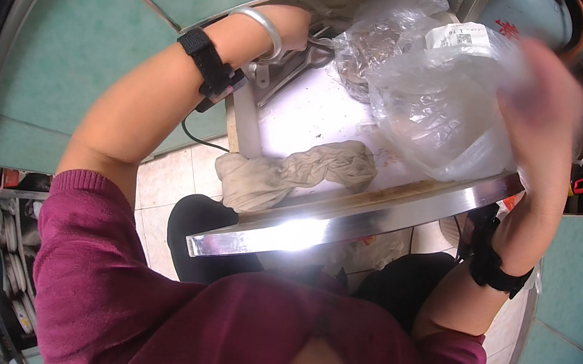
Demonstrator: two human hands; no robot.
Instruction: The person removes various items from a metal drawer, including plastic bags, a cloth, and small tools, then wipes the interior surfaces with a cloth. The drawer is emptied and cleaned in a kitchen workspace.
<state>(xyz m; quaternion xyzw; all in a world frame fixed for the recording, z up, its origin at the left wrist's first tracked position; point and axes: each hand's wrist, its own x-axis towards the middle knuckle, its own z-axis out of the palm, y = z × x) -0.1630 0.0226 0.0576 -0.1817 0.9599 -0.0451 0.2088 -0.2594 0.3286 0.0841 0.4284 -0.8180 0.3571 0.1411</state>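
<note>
A pulled-out drawer with a shiny metal front edge lies before me. My left hand, a silver bangle at its wrist, reaches into the drawer's left back part. Its fingers are out of sight, close to several metal utensils. Blurred by motion, my right hand is at the right side, against or just beside a clear plastic bag; whether it grips the bag cannot be seen. The bag bears a printed white label. Behind it is another clear bag with dark contents.
A twisted beige cloth hangs over the drawer's left front corner. Green tiled surfaces lie left and back. A pale rounded container stands at the back right. Shelves with stacked dishes are at the far left.
</note>
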